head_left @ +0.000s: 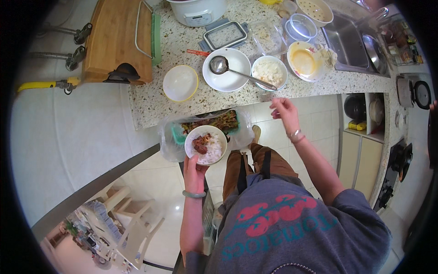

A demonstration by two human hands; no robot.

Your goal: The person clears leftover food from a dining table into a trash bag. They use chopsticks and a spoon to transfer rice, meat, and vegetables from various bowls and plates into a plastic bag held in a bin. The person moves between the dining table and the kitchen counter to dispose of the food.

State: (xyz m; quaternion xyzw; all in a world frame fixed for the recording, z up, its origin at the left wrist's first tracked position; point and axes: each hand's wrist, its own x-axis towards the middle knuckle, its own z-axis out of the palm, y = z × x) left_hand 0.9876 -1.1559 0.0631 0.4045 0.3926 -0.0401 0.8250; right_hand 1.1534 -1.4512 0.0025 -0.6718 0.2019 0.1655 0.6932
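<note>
My left hand (195,176) holds a white bowl (219,157) from below and its near side, fingers wrapped against it. White rice (211,154) and dark brown pieces of food (200,145) lie in the bowl. Just past it, below the counter edge, a teal container (179,134) of leafy green and brown scraps sits in a clear plastic bag (169,148). My right hand (285,112) hovers near the counter's front edge, fingers loosely bent and apart, with nothing visible in them. Nearest to it stands a bowl of pale food (270,72).
On the speckled counter (146,102), a ladle (219,65) rests across a white bowl (226,84), its handle reaching the pale-food bowl. Around them stand a yellow-rimmed plate (180,83), a bowl with yellowish liquid (303,61), a white cooker (198,13) and a sink (340,39).
</note>
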